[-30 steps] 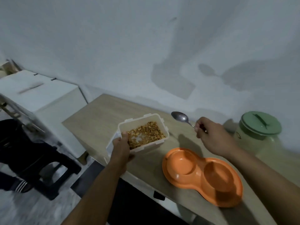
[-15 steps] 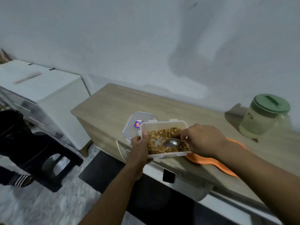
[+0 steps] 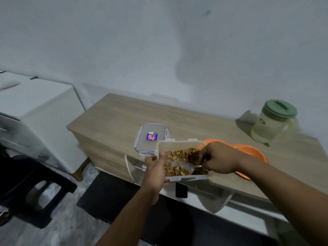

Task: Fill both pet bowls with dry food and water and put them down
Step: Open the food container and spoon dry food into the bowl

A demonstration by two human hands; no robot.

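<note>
The left hand (image 3: 154,170) grips the near-left wall of the food container (image 3: 182,159), thumb over the rim, holding it raised at the front edge of the wooden cabinet (image 3: 177,119), presumably so kibble can be carried a short way; the right hand (image 3: 219,159) has its fingers curled round the spoon (image 3: 192,168), bowl dipped into the dry food (image 3: 177,162); the orange double pet bowl (image 3: 248,150) lies on the cabinet just right of the container, largely hidden by that hand; the lid (image 3: 150,137) lies flat behind-left of the container; the green-lidded water jug (image 3: 273,121) stands well right, near the wall.
</note>
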